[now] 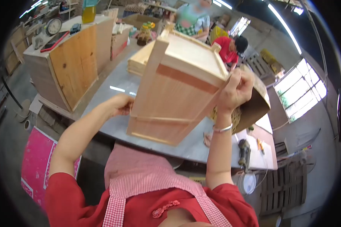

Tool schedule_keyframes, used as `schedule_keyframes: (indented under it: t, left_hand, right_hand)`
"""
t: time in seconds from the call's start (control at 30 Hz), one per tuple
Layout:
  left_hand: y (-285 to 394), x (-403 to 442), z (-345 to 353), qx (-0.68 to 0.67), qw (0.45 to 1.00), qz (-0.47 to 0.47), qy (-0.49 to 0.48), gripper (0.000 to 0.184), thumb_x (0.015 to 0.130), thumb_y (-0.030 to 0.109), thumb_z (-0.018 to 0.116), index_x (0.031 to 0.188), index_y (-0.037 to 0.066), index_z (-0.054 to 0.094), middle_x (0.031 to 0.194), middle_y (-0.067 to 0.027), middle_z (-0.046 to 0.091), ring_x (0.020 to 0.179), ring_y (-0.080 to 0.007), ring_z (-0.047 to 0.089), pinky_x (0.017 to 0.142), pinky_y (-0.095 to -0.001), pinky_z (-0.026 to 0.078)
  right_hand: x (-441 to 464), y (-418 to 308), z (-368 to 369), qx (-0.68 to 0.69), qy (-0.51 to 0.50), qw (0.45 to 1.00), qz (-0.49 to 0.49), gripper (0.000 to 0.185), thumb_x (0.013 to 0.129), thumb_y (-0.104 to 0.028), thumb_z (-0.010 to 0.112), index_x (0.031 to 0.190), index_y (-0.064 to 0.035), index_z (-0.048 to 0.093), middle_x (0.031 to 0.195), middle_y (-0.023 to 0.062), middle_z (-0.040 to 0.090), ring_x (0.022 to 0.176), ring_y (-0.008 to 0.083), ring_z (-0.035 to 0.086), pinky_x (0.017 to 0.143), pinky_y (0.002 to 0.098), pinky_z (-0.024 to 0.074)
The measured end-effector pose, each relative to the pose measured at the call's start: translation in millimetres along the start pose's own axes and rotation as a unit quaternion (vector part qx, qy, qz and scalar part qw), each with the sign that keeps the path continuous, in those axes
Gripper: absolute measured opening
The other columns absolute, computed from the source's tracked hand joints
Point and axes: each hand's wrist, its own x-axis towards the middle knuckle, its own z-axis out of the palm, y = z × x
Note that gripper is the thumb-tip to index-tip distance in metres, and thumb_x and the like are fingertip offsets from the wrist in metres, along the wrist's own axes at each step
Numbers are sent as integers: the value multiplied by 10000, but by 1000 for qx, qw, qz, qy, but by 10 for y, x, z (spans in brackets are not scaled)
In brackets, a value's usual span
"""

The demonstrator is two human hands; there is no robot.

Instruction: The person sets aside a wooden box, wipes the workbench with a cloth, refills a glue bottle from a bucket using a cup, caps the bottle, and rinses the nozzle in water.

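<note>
A small cabinet of pale, unpainted wood (pixel 178 102) stands tilted over the grey table (pixel 113 90), with a darker reddish strip across its near panel. My right hand (pixel 236 90) is closed on its upper right edge. My left hand (pixel 122 104) is at the lower left edge, fingers curled against the wood and partly hidden by it. Behind the cabinet's left side lie some pale wooden pieces (pixel 140 60), partly covered.
A nail gun (pixel 243 151) lies at the table's right, near an orange-handled tool (pixel 260 145). Beside my right forearm is a basket (pixel 235 119) near a brown curved panel (pixel 255 108). A wooden cabinet (pixel 74 62) bears a phone (pixel 55 41) and a clock (pixel 53 26). Two people work beyond.
</note>
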Motion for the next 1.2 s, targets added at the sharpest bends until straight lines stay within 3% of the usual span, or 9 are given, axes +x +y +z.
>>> schedule_keyframes:
  t: [0.27, 0.3, 0.43, 0.63, 0.97, 1.03, 1.1, 1.17, 1.2]
  left_hand:
    - [564, -446, 124, 42, 960, 266, 70, 222, 981, 273, 620, 928, 57, 619, 707, -19, 614, 626, -121, 611, 606, -295, 524]
    - [678, -603, 233, 117, 907, 353, 196, 253, 990, 257, 622, 1055, 14, 651, 838, -52, 667, 764, -131, 653, 716, -277, 535]
    - [1000, -1062, 563, -5, 682, 713, 165, 252, 974, 99, 623, 1204, 10, 667, 1135, -70, 700, 1129, -186, 626, 986, -298, 466]
    - [1422, -1117, 539, 224, 493, 816, 203, 198, 871, 29, 707, 1068, 24, 722, 1069, -89, 722, 1117, -248, 643, 990, -351, 478]
    - [1686, -868, 254, 210, 476, 854, 11, 274, 919, 51, 615, 1188, 3, 637, 1138, -155, 660, 1139, -338, 590, 1017, -502, 443]
    - [2037, -584, 140, -336, 735, 576, -122, 490, 947, 137, 626, 1410, 57, 485, 1249, -143, 605, 1132, -347, 578, 1015, -568, 428]
    - [2664, 290, -668, -426, 774, 432, -181, 713, 927, 157, 684, 1526, 73, 307, 1450, -174, 425, 1303, -351, 493, 1046, -509, 488]
    - [3223, 1214, -1332, -208, 819, 533, -47, 551, 950, 141, 667, 1436, 29, 434, 1355, -162, 526, 1265, -333, 532, 1050, -475, 491]
    - [3618, 1022, -1312, -322, 803, 501, 12, 412, 953, 140, 654, 1319, -4, 532, 1250, -153, 607, 1240, -288, 560, 1024, -434, 515]
  right_hand:
    - [17, -52, -6, -8, -1, 1000, 5, 179, 932, -37, 653, 796, -28, 537, 856, 30, 561, 748, 87, 478, 672, 239, 416]
    - [24, -45, -58, -65, -19, 998, 10, 184, 938, -28, 649, 793, -28, 536, 866, 29, 567, 759, 81, 486, 686, 237, 425]
    - [38, -40, -13, 20, -6, 1000, 4, 174, 956, -26, 637, 806, -22, 550, 869, 16, 577, 758, 60, 485, 695, 218, 424]
    - [56, -60, -89, 12, -34, 999, 24, 146, 962, -21, 624, 834, -7, 555, 905, 51, 621, 799, 79, 537, 743, 222, 438]
    - [97, -140, 20, -60, -34, 998, -9, 188, 916, 22, 538, 750, -38, 474, 775, 99, 543, 709, 202, 510, 644, 322, 431]
    - [101, -132, -22, -82, -38, 996, -19, 170, 907, -49, 573, 761, -47, 485, 796, 91, 529, 708, 192, 509, 642, 311, 440]
    - [109, -229, 39, -49, -25, 998, 37, 165, 921, -39, 550, 767, -47, 492, 829, 93, 553, 754, 186, 527, 657, 308, 452]
    - [152, -239, -24, -91, -51, 994, 45, 160, 920, -28, 548, 770, -44, 494, 854, 101, 567, 768, 191, 535, 666, 306, 456]
    - [112, -304, -77, -123, -71, 988, 59, 156, 919, -18, 546, 773, -41, 497, 879, 109, 582, 782, 196, 543, 675, 305, 459]
